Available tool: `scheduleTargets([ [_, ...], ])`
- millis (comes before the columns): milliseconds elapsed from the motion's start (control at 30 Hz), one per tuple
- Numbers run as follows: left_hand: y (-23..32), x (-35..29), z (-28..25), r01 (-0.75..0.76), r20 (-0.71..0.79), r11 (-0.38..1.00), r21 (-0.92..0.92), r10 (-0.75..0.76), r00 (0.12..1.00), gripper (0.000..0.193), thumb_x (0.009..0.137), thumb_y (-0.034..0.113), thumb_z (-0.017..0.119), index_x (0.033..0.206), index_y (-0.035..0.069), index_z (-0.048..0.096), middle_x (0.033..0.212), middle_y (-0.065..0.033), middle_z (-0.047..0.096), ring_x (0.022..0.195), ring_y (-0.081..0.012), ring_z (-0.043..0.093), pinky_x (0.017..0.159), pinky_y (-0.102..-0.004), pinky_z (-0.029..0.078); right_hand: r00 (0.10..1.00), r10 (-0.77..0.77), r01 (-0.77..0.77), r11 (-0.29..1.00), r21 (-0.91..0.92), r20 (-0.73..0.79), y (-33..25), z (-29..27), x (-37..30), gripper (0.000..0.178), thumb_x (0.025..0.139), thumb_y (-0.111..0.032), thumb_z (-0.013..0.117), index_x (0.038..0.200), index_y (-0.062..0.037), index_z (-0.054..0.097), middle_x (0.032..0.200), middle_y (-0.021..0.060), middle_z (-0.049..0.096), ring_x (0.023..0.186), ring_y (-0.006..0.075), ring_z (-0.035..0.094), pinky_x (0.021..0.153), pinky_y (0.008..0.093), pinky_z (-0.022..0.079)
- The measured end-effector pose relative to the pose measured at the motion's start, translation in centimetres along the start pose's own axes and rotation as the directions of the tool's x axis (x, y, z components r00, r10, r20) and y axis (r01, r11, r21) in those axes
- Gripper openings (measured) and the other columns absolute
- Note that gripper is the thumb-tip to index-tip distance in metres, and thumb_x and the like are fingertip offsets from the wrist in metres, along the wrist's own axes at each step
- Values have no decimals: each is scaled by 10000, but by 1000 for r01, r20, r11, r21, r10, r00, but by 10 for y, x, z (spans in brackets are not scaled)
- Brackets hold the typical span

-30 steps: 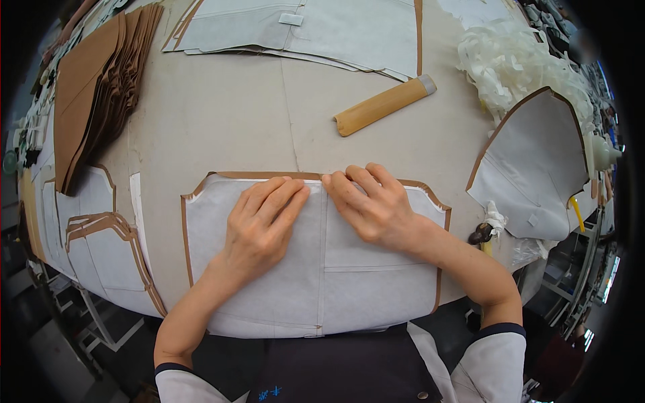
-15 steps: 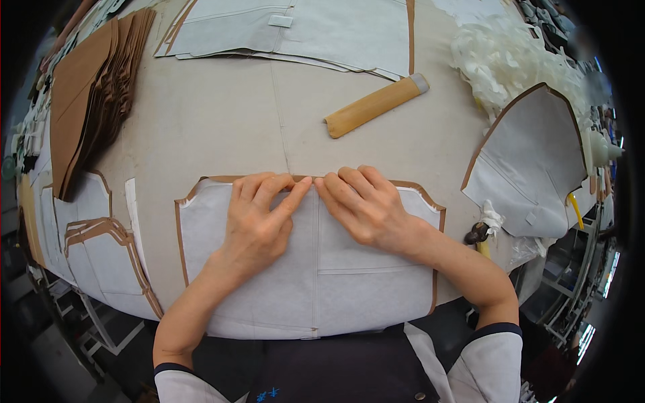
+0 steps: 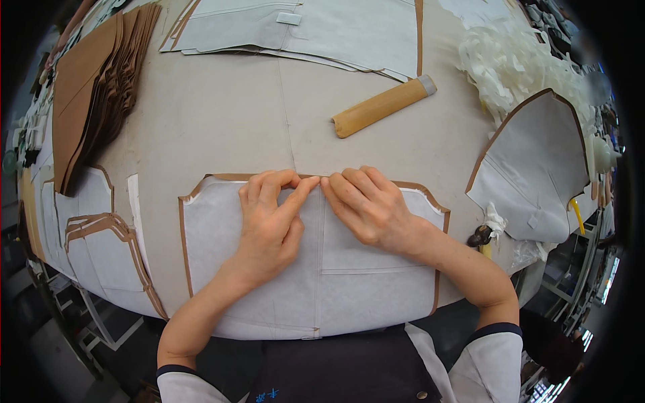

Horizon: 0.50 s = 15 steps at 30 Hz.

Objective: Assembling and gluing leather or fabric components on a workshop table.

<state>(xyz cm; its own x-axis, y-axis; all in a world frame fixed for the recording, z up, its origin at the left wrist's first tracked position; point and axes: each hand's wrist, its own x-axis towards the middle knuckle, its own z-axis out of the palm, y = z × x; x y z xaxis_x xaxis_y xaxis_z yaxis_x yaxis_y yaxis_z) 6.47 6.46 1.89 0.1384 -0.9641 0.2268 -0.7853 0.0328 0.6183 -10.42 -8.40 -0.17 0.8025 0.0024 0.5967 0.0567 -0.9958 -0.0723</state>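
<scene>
A broad beige cloth-covered table bears a pale grey fabric panel with brown-edged borders, which lies directly under the person's hands. The panel's long axis runs left to right, and both hands reach its far edge, equally near, their fingertips almost meeting at the middle.

Beyond the panel lie flat, layered whitish panels; to its far left leans a ruffled stack of smooth brown sheets. To its right are a curved, pointed grey piece with brown trim and, farther off, a loose, curly heap of translucent white strips. A half-round, bamboo-like tan stick rests beyond it.

The left hand is half curled, thumb and forefinger at the panel's edge; the right hand is more closely bent, fingertips there too. Whether either pinches the edge cannot be told.
</scene>
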Motion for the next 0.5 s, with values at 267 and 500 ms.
scheduleTargets([
  [267, -5, -12, 13, -187, -99, 927, 325, 230, 968, 636, 655, -47, 668, 1287, -11, 732, 1265, -130, 616, 1189, -319, 579, 995, -452, 500, 974, 220, -224, 954, 197, 44, -4, -1, 4, 403, 729, -48, 703, 1104, 101, 694, 1090, 177, 630, 934, 311, 625, 778, 405, 510],
  [500, -5, -15, 15, -198, -187, 943, 268, 252, 949, 565, 667, -40, 691, 1229, -24, 740, 1214, -129, 658, 1163, -309, 621, 961, -454, 553, 995, 16, -17, 1000, 11, 99, -12, -4, 12, 400, 699, -7, 722, 1080, 112, 696, 1045, 144, 637, 970, 286, 616, 817, 410, 502],
])
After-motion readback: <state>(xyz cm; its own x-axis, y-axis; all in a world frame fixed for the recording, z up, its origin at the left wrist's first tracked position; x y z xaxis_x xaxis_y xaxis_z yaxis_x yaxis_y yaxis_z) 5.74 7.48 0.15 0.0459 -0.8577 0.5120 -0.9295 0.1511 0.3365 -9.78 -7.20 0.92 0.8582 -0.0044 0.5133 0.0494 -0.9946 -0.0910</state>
